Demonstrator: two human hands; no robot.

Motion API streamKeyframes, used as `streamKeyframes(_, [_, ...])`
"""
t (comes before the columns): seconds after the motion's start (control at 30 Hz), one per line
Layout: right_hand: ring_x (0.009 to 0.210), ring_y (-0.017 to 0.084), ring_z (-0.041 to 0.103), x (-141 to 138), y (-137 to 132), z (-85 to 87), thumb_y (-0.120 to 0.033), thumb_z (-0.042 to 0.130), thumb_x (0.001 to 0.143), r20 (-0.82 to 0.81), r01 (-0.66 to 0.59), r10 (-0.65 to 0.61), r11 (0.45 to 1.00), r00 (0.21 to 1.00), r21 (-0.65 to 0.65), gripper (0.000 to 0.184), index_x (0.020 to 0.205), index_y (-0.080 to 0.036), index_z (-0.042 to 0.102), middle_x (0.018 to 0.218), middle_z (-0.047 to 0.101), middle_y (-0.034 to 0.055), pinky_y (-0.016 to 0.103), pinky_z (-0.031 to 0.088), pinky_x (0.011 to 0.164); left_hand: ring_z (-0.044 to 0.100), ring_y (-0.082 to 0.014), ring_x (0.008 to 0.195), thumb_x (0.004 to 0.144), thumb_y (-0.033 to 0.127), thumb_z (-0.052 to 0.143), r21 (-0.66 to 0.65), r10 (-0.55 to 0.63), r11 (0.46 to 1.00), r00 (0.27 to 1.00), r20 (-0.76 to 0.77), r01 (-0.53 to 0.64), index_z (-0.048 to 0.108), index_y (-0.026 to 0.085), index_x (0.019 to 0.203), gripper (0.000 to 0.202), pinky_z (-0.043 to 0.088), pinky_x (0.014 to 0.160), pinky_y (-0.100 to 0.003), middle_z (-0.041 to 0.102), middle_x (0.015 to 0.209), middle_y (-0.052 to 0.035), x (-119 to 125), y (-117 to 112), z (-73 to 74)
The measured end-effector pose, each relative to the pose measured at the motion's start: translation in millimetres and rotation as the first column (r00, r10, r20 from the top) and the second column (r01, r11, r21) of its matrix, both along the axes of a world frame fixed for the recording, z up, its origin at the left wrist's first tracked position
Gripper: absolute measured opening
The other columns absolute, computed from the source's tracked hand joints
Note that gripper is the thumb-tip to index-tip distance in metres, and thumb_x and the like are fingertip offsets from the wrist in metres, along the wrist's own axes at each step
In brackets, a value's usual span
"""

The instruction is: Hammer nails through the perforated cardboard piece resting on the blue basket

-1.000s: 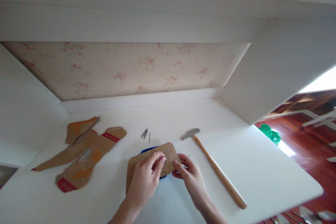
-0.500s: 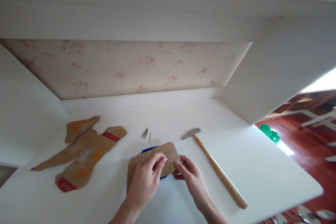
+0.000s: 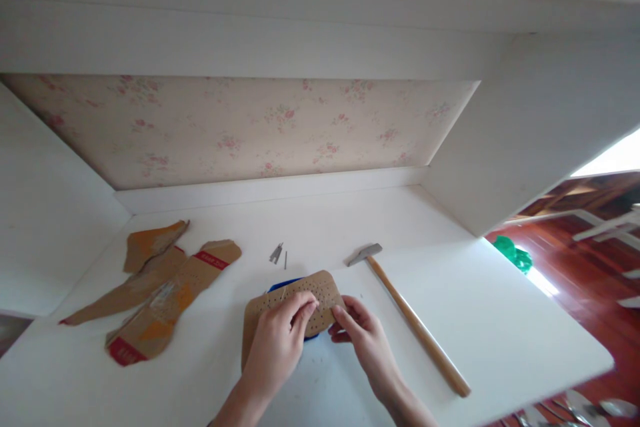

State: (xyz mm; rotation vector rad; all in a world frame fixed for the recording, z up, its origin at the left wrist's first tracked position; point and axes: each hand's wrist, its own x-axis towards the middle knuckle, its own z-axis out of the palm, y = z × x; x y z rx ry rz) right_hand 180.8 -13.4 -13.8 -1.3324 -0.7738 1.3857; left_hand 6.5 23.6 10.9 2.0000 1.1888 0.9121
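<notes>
A brown piece of cardboard (image 3: 327,287) with rounded corners and many small punched holes lies on a blue object (image 3: 286,284), which shows only at its edges. Thumb and forefinger of my left hand (image 3: 281,330) are pinched together over the cardboard's middle; whatever is between them is too small to make out. My right hand (image 3: 364,333) grips the right edge of the cardboard, thumb on top and fingers curled beneath. Just beyond the cardboard lie a small pile of nails (image 3: 276,253) and one separate nail (image 3: 285,260).
To the right, a hammer (image 3: 415,323) with a wooden handle lies on the white table (image 3: 500,320). Torn cardboard scraps (image 3: 165,293) are spread at left. White panels enclose the table's back and sides. A green object (image 3: 513,253) is on the red floor.
</notes>
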Motion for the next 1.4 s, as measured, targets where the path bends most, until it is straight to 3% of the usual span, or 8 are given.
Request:
streamKeyframes(0.8, [0.066,0.017,0.064,0.1,0.1,-2.5,-0.05,0.068,0.083,0.055,-0.021,0.019,0.999,0.998,0.028,0.035,0.096,-0.018,0.067,0.076,0.068,0.0018,0.029,0.051,0.06,0.074,-0.0159,0.084,0.1,0.026,0.05,0.126,-0.01,0.992,0.999,-0.044,0.015,0.063,0.026,0.102,0.013,0.055,0.074,-0.022,0.076,0.094,0.0013,2.2,-3.0,-6.9])
streamKeyframes(1.4, [0.066,0.019,0.065,-1.9,-0.8,0.4,-0.053,0.066,0.083,0.105,-0.039,0.035,0.999,0.994,0.032,0.037,0.093,-0.018,0.066,0.075,0.068,0.0022,0.03,0.051,0.061,0.074,-0.0182,0.081,0.101,0.027,0.048,0.099,-0.008,0.995,0.995,-0.095,0.017,0.061,0.026,0.103,0.014,0.057,0.072,-0.024,0.076,0.091,-0.0012,6.0,-2.0,-8.3])
